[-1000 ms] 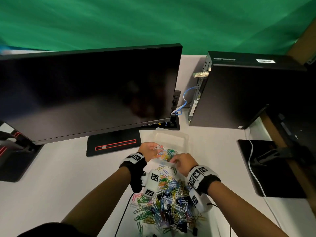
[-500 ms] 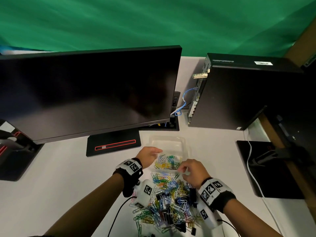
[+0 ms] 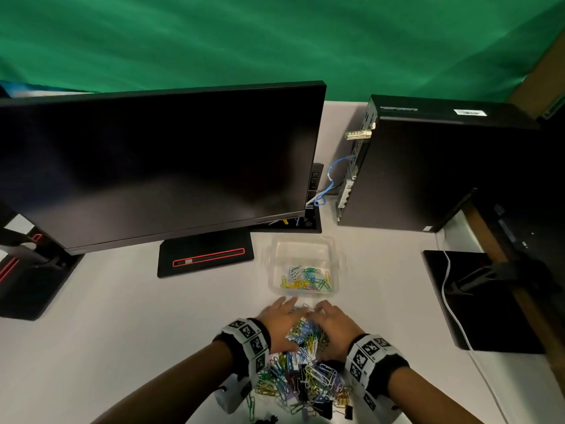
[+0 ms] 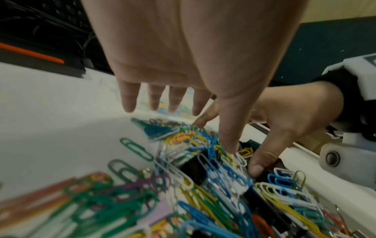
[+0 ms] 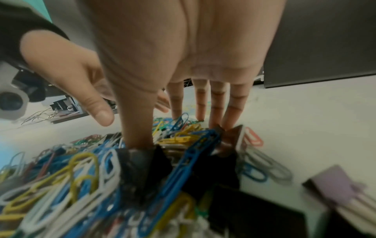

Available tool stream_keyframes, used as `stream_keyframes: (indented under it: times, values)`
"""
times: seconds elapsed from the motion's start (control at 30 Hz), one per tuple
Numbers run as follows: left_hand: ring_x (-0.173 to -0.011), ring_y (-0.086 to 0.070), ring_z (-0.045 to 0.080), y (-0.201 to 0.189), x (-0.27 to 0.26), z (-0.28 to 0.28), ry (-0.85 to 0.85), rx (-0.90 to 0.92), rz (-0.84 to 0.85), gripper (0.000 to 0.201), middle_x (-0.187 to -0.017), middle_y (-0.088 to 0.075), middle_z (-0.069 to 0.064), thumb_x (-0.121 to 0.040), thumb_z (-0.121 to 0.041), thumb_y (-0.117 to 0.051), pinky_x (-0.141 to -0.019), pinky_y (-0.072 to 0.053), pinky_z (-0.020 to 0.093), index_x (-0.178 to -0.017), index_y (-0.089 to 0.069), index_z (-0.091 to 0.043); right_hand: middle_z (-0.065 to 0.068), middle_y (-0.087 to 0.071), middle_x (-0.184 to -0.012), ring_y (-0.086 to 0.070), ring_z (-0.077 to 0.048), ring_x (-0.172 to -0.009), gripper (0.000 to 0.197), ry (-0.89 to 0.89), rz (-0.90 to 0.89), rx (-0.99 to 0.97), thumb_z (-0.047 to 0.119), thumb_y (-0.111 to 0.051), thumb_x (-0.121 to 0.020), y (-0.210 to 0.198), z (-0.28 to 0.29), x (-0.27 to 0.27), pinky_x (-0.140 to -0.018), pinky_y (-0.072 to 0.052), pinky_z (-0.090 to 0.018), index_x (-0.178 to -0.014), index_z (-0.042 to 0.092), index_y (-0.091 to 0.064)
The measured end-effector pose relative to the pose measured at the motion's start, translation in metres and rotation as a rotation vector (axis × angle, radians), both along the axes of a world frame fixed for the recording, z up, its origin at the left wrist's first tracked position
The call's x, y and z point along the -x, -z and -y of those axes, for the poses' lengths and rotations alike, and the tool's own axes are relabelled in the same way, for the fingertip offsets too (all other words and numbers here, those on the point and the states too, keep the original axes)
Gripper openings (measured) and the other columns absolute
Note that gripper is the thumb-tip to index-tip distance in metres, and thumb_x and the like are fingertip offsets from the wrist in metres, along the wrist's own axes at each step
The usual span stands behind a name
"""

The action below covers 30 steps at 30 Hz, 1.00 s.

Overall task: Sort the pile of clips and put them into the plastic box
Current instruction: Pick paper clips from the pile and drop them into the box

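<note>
While some paper clips are already lying in the box (image 3: 333, 258), most are sitting in the pile (image 3: 301, 374) on the table (image 3: 122, 325) just near it; the left hand (image 3: 279, 327) and right hand (image 3: 333, 332) are pressing into the pile, fingers spread, gripping nothing yet.

On the white desk (image 3: 107, 332), both hands rest spread over the far end of a heap of coloured paper clips (image 3: 301, 377), left hand (image 3: 279, 324) and right hand (image 3: 334, 327) side by side, fingers extended. Just beyond the fingertips sits a clear plastic box (image 3: 302, 246) holding a small cluster of paper clips in its near end. A dark monitor (image 3: 159, 166) and black computer case (image 3: 428, 169) stand behind.
</note>
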<state>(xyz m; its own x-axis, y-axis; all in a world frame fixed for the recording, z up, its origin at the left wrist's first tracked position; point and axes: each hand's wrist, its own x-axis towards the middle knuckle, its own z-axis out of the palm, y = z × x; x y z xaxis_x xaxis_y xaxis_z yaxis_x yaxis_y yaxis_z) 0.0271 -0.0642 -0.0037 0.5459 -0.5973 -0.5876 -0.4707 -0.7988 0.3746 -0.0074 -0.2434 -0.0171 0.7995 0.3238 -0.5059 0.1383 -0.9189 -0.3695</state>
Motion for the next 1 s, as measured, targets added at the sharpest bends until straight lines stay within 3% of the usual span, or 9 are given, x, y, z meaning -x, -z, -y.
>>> stream_keyframes:
  times: [0.17, 0.23, 0.3, 0.4, 0.5, 0.63, 0.8, 0.9, 1.0]
  values:
    - [-0.143, -0.012, 0.031, 0.013, 0.005, 0.010, -0.049, 0.004, 0.095, 0.091, -0.156, -0.010, 0.008, -0.077, -0.046, -0.067, -0.116, -0.023, 0.048, -0.148, -0.015, -0.020, -0.005, -0.041, -0.108, -0.050, -0.027, -0.104, 0.055, 0.067, -0.019, -0.046, 0.024, -0.073, -0.069, 0.001, -0.004, 0.000, -0.083, -0.043, -0.031, -0.118, 0.018, -0.049]
    - [-0.134, -0.025, 0.028, 0.015, 0.007, 0.010, -0.068, 0.032, 0.145, 0.082, -0.147, -0.024, 0.006, -0.077, -0.042, -0.068, -0.108, -0.033, 0.046, -0.144, -0.026, -0.020, 0.000, -0.038, -0.099, -0.052, -0.027, -0.101, 0.038, 0.091, -0.025, -0.057, 0.022, -0.069, -0.073, 0.000, -0.003, 0.001, -0.078, -0.039, -0.028, -0.108, 0.017, -0.055]
    - [-0.125, -0.034, 0.027, 0.016, 0.009, 0.010, -0.105, 0.064, 0.124, 0.070, -0.135, -0.034, 0.006, -0.078, -0.037, -0.069, -0.102, -0.039, 0.041, -0.137, -0.036, -0.020, -0.002, -0.048, -0.099, -0.054, -0.025, -0.103, 0.027, 0.119, -0.026, -0.077, 0.021, -0.066, -0.076, -0.002, -0.002, 0.000, -0.078, -0.037, -0.025, -0.102, 0.017, -0.061]
    - [-0.116, -0.046, 0.027, 0.016, 0.009, 0.009, -0.200, 0.085, 0.023, 0.051, -0.127, -0.044, 0.010, -0.079, -0.026, -0.070, -0.097, -0.040, 0.036, -0.124, -0.047, -0.018, -0.005, -0.066, -0.106, -0.059, -0.020, -0.099, 0.021, 0.185, -0.010, -0.122, 0.019, -0.064, -0.077, -0.006, 0.002, -0.003, -0.078, -0.039, -0.021, -0.098, 0.016, -0.068]
    - [-0.116, -0.050, 0.028, 0.017, 0.007, 0.008, -0.271, 0.117, -0.037, 0.040, -0.126, -0.050, 0.013, -0.083, -0.019, -0.065, -0.097, -0.039, 0.031, -0.120, -0.051, -0.017, -0.005, -0.071, -0.099, -0.058, -0.013, -0.084, 0.017, 0.259, 0.009, -0.177, 0.022, -0.066, -0.079, -0.008, 0.005, -0.007, -0.071, -0.037, -0.018, -0.093, 0.014, -0.070]
    - [-0.118, -0.053, 0.024, 0.020, 0.001, 0.005, -0.354, 0.192, -0.072, 0.027, -0.125, -0.059, 0.008, -0.088, -0.021, -0.060, -0.095, -0.039, 0.024, -0.115, -0.060, -0.014, -0.009, -0.071, -0.096, -0.062, -0.020, -0.088, 0.017, 0.347, 0.007, -0.215, 0.023, -0.065, -0.081, -0.011, 0.008, -0.013, -0.072, -0.039, -0.020, -0.091, 0.011, -0.070]
    - [-0.116, -0.054, 0.019, 0.017, -0.009, -0.003, -0.484, 0.276, -0.132, 0.020, -0.126, -0.059, 0.008, -0.092, -0.017, -0.055, -0.090, -0.043, 0.019, -0.109, -0.063, -0.011, -0.013, -0.071, -0.087, -0.066, -0.027, -0.085, 0.009, 0.421, 0.012, -0.279, 0.015, -0.064, -0.080, -0.014, 0.013, -0.020, -0.077, -0.052, -0.033, -0.084, 0.010, -0.069]
    - [-0.078, -0.060, 0.009, 0.016, -0.015, -0.008, -0.590, 0.395, -0.237, 0.014, -0.108, -0.066, 0.010, -0.093, -0.009, -0.050, -0.056, -0.049, 0.007, -0.091, -0.061, -0.018, -0.011, -0.071, -0.082, -0.069, -0.027, -0.077, 0.009, 0.469, 0.005, -0.321, 0.008, -0.063, -0.080, -0.013, 0.015, -0.023, -0.072, -0.058, -0.034, -0.080, 0.014, -0.069]
    - [-0.058, -0.059, 0.005, 0.011, -0.021, -0.011, -0.749, 0.495, -0.358, 0.023, -0.079, -0.062, 0.002, -0.094, -0.001, -0.044, -0.050, -0.050, 0.017, -0.085, -0.059, -0.016, -0.012, -0.069, -0.078, -0.067, -0.024, -0.065, 0.012, 0.529, -0.039, -0.368, 0.005, -0.063, -0.081, -0.012, 0.015, -0.027, -0.065, -0.058, -0.030, -0.079, 0.016, -0.065]
